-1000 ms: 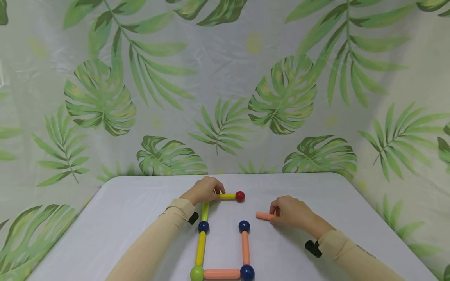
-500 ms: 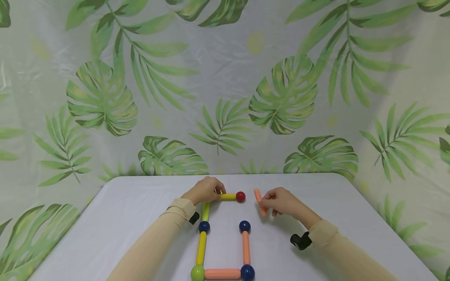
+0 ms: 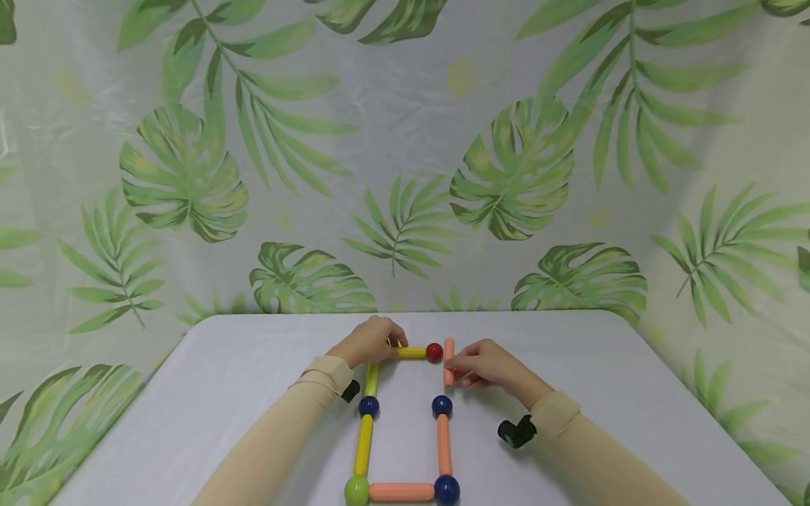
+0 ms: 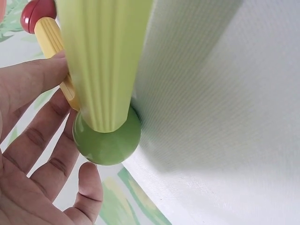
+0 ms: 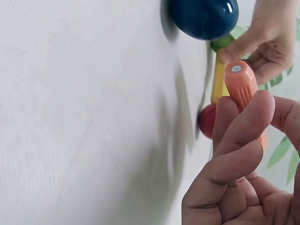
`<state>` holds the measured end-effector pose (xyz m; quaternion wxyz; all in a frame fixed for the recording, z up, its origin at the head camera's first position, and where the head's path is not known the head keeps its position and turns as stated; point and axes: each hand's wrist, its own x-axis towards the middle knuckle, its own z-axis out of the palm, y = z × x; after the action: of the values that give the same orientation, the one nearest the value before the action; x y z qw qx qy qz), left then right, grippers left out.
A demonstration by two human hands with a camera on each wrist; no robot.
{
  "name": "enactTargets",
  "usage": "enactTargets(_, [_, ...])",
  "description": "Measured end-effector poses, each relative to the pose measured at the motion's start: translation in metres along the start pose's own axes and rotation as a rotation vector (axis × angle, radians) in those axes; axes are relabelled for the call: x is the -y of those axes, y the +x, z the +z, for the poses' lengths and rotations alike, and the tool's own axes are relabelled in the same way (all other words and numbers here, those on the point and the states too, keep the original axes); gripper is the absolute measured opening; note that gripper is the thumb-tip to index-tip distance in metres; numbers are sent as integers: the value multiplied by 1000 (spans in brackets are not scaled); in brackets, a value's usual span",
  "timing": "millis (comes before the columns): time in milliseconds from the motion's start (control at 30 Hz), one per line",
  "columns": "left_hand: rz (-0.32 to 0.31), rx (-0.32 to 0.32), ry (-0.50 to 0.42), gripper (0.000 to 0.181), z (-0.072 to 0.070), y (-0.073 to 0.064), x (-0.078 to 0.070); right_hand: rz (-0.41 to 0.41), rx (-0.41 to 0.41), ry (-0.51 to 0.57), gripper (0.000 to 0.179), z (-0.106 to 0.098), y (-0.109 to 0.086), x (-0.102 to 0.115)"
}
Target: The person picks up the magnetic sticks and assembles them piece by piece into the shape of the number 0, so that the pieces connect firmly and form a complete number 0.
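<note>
At the far side of the table, my left hand (image 3: 373, 342) pinches a yellow magnetic rod (image 3: 413, 352) between thumb and fingers. A red ball (image 3: 434, 352) caps that rod's right end; a green ball (image 4: 107, 143) sits at its other end, joined to a lime-green rod (image 4: 101, 61). My right hand (image 3: 496, 365) grips a salmon magnetic rod (image 3: 449, 349), its metal-tipped end (image 5: 236, 69) showing in the right wrist view. This rod stands just right of the red ball, pointing away from me. Nearer to me lies a dark blue ball (image 3: 442, 405), apart from it.
Joined pieces lie nearer on the white table (image 3: 253, 337): a left blue ball (image 3: 368, 406), a yellow side rod (image 3: 363, 446), a light green corner ball (image 3: 357, 490), salmon rods (image 3: 401, 492) and a blue corner ball (image 3: 446, 490). A leaf-patterned curtain (image 3: 405, 140) hangs behind.
My right hand has moved left and slightly away from me, turning the salmon rod from sideways to lengthwise beside the red ball. My left hand stays on the yellow rod.
</note>
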<state>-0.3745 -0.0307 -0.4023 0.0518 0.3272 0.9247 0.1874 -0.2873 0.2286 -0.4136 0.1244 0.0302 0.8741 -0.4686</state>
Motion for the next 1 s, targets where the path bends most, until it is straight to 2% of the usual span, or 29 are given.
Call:
enactTargets(300, [14,12,6,17,-1,0,-4,26,30,-11,31,11,0,-2])
enactTargets(633, [3,-3,10,16,-3,-3,-5,-10,86,9,28,15,-3,0])
enactTargets(1000, [-16,-12,35,17,-3,-3,-7,56,96,67,27,20,0,0])
